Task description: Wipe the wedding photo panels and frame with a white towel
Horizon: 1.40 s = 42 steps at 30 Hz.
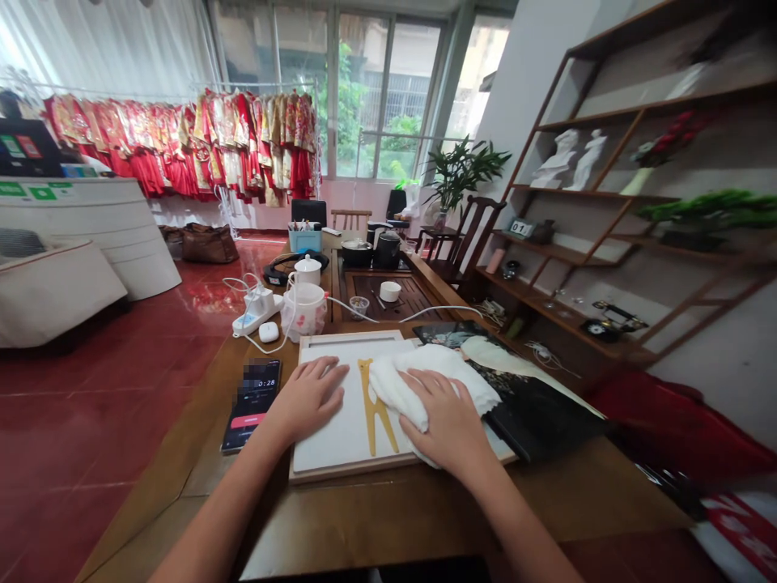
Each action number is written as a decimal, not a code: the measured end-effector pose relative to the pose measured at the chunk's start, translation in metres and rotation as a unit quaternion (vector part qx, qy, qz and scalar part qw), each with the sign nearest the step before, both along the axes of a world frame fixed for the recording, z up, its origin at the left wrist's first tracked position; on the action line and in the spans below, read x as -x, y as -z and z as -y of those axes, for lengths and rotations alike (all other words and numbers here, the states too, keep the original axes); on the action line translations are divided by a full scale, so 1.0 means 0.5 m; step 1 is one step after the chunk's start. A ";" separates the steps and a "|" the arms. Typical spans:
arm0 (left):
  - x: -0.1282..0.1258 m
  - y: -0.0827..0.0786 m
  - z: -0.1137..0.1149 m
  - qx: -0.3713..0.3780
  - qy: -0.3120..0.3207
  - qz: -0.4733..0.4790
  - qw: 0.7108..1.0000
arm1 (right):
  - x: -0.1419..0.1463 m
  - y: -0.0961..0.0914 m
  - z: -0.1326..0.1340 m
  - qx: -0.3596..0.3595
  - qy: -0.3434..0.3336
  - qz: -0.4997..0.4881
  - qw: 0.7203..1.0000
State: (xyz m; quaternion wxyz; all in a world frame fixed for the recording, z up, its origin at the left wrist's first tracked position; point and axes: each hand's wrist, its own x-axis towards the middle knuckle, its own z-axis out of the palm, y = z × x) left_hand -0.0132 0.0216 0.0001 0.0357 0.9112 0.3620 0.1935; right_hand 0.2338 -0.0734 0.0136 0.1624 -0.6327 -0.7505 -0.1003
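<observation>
A white framed picture (340, 421) with a yellow figure painted on it lies flat on the wooden table (376, 518) in front of me. My left hand (309, 397) rests flat on its left part, fingers stretched out. My right hand (446, 421) presses on a folded white cloth (425, 376) that lies on the right part of the picture; the fingers lie over the cloth.
A phone (252, 402) showing a timer lies left of the frame. A dark photo print (534, 405) lies to the right. Behind stand a white teapot (303, 308), a power strip (255, 312), a tea tray (388, 291) and kettles. Shelves line the right wall.
</observation>
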 end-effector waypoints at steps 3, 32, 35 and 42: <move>0.000 0.000 -0.001 0.000 0.001 -0.002 1.000 | 0.006 -0.006 -0.041 0.020 0.022 -0.007 1.000; -0.003 -0.013 0.013 0.018 -0.014 0.003 1.000 | -0.003 0.005 -0.079 -0.018 0.007 0.013 1.000; -0.004 -0.014 0.012 0.020 -0.014 0.001 1.000 | 0.000 0.000 -0.116 -0.015 0.011 0.004 1.000; -0.004 -0.010 0.010 0.017 -0.016 0.004 1.000 | 0.000 0.002 -0.068 -0.008 0.002 -0.007 1.000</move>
